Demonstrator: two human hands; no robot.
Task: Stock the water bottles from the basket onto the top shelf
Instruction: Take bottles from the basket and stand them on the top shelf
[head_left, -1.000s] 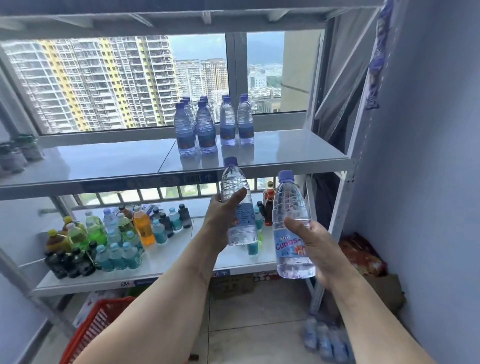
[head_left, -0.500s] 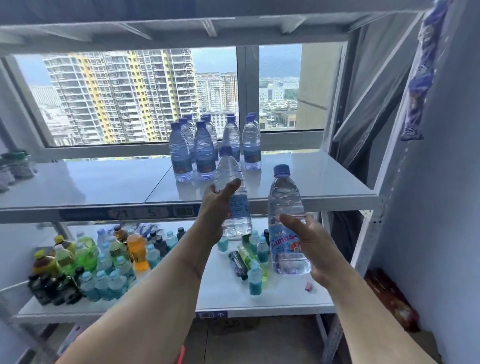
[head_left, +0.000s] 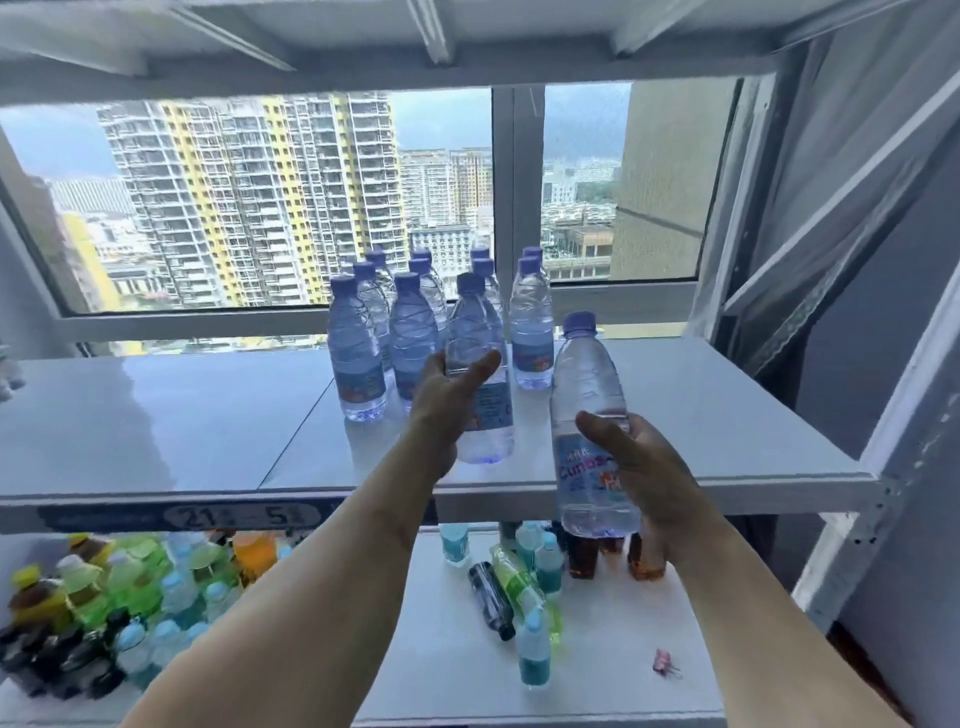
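I am wrapping my left hand (head_left: 447, 395) around one water bottle (head_left: 480, 374) over the top shelf (head_left: 156, 415), my right hand (head_left: 649, 467) clamping another bottle (head_left: 587, 415) at its edge, risking toppling the standing bottles (head_left: 358, 353).

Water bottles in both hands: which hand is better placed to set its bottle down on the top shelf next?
Left. The left hand holds its bottle over the top shelf, by the standing bottles. The right hand holds its bottle out at the front edge, base below shelf level.
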